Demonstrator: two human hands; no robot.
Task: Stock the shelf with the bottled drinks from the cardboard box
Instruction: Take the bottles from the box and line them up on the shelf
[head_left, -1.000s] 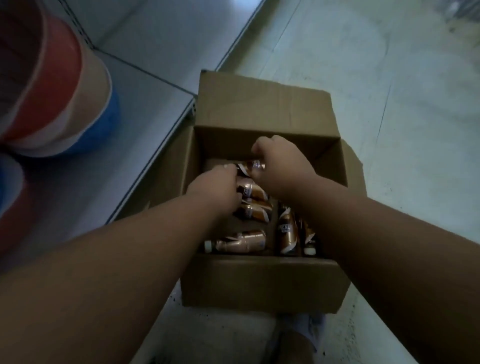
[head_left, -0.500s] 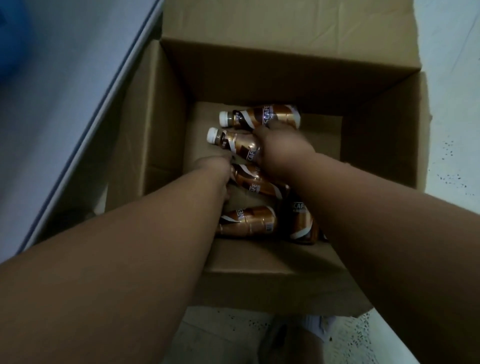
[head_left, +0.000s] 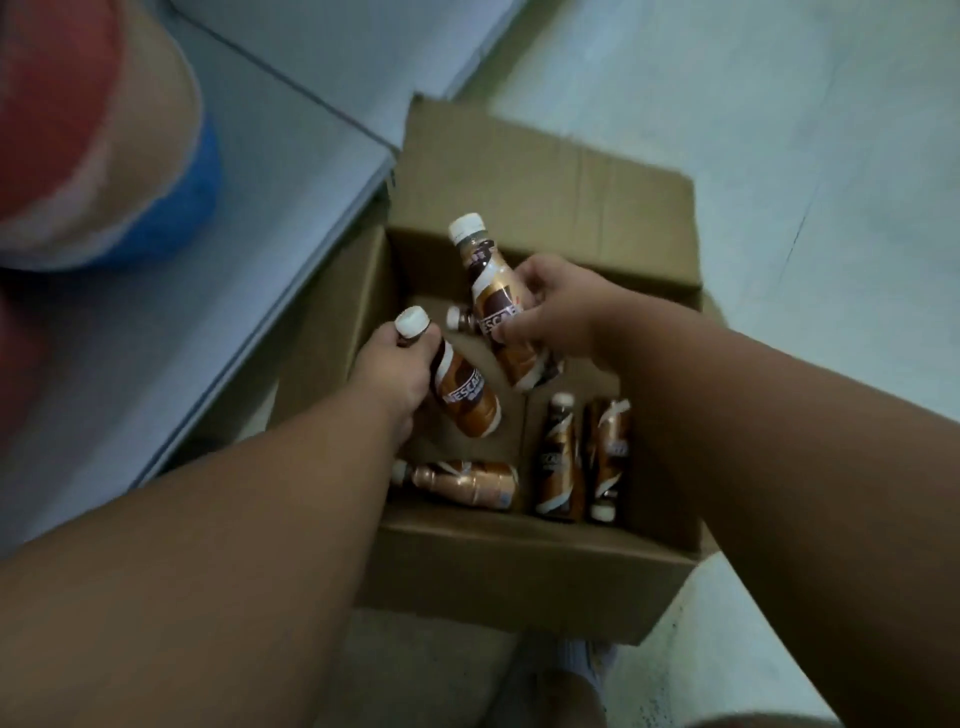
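Observation:
An open cardboard box (head_left: 545, 577) stands on the floor beside a low grey shelf (head_left: 218, 270). My left hand (head_left: 387, 376) grips a brown and gold bottled drink (head_left: 462, 397) by its neck, white cap up. My right hand (head_left: 556, 306) holds a second bottled drink (head_left: 493, 296) around its middle, raised above the box. One bottle (head_left: 467, 483) lies on its side at the front of the box, two more (head_left: 558, 462) lie side by side on the right. Another bottle's cap (head_left: 456, 317) shows behind the raised one.
A large red, cream and blue rounded object (head_left: 98, 140) sits on the shelf at the upper left. Pale floor (head_left: 779, 130) spreads to the right of the box. A foot in a white sock (head_left: 576, 670) shows below the box.
Both hands were down among the bottles in the box. Each has since closed on a bottle and lifted it. The view has pulled back up and the shelf shows again.

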